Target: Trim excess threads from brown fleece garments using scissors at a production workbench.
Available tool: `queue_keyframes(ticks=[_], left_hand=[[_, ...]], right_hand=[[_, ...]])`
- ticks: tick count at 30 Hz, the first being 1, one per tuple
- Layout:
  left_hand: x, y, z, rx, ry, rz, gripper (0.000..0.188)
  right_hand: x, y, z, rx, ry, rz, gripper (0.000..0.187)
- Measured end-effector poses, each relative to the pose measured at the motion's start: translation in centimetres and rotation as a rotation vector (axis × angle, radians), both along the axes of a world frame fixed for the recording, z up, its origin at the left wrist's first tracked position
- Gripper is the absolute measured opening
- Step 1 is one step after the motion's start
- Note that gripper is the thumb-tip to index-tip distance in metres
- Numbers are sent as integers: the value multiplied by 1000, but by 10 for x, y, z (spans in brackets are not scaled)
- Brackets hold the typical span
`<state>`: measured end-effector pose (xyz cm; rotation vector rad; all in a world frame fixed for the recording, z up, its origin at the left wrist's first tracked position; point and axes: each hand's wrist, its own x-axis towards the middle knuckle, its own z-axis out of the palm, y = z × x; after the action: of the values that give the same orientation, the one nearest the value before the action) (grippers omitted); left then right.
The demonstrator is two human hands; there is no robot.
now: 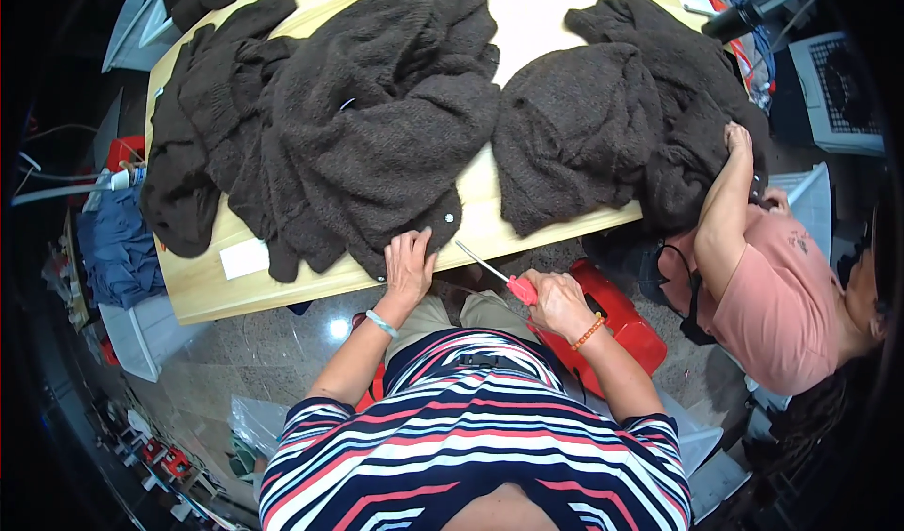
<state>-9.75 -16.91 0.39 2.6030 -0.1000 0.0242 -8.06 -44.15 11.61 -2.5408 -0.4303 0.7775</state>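
My left hand (407, 269) is at the table's front edge, its fingers over the near edge of a dark brown knit garment (386, 136) and closed on it. A small white round button (449, 218) shows on the cloth just beyond my fingertips. To the right, my right hand (557, 302) is wrapped round the red handle of a thin-shafted metal tool (490, 269). Its tip points up and left, close to the garment's edge below the button. The tool's exact kind is unclear, since my fingers cover much of the handle.
More dark knit garments (579, 131) lie heaped on the right of the wooden table (480, 220). A co-worker in a pink shirt (767, 296) handles cloth there. A white paper (245, 260) lies at the left front. A red seat (621, 329) stands beside me; blue cloth (121, 244) fills a bin at left.
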Motion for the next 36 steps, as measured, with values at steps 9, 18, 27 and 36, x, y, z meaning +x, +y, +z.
queue_keyframes(ticks=[9, 18, 27, 36], left_hand=[[13, 7, -13, -545, 14, 143, 9], [-37, -66, 44, -721, 526, -658, 19], [20, 50, 29, -681, -29, 572, 50], [54, 88, 6, -1385, 279, 536, 21]], right_hand=[[5, 16, 20, -40, 175, 137, 18], [77, 71, 36, 222, -250, 15, 33], [160, 241, 55, 91, -494, 90, 68], [213, 316, -22, 94, -617, 149, 25]])
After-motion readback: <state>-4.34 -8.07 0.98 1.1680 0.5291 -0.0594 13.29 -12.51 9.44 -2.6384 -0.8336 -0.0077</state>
